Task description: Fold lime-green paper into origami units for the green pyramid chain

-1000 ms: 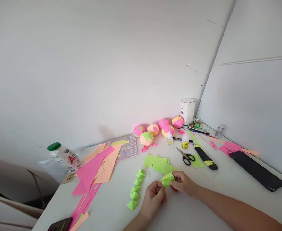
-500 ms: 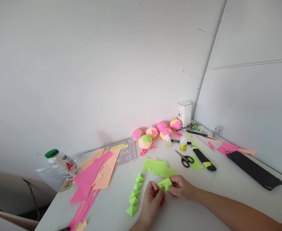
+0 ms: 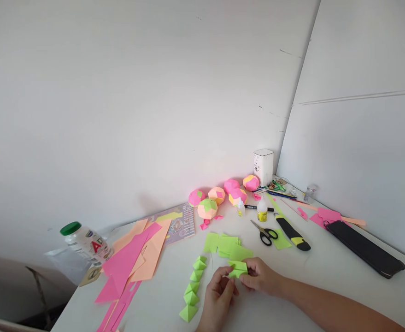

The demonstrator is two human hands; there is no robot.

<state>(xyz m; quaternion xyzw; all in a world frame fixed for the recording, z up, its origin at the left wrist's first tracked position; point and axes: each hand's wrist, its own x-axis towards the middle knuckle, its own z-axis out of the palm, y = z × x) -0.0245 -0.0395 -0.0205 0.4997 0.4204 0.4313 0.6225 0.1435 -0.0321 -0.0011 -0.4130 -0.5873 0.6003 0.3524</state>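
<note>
A small folded green paper (image 3: 237, 269) is pinched between my two hands over the near part of the table. My left hand (image 3: 220, 290) grips its left side with thumb and fingers. On its right edge, my right hand (image 3: 260, 276) holds it with thumb and forefinger. Just behind lie flat green paper squares (image 3: 228, 245), partly overlapping. To the left of my left hand, several folded green pieces (image 3: 191, 293) form a column. Black-handled scissors (image 3: 266, 234) lie with blades apart beyond my right hand.
Paper balls (image 3: 207, 209) sit along the wall near a glue bottle (image 3: 262, 211). A black-yellow cutter (image 3: 292, 234) and a black case (image 3: 364, 249) lie right. Pink sheets (image 3: 128, 263) and a green-capped bottle (image 3: 86, 242) are left.
The green paper in my hands now shows as a flatter rectangle with a crease across it. The fingers of my left hand have shifted on it, and the view has tilted slightly.
</note>
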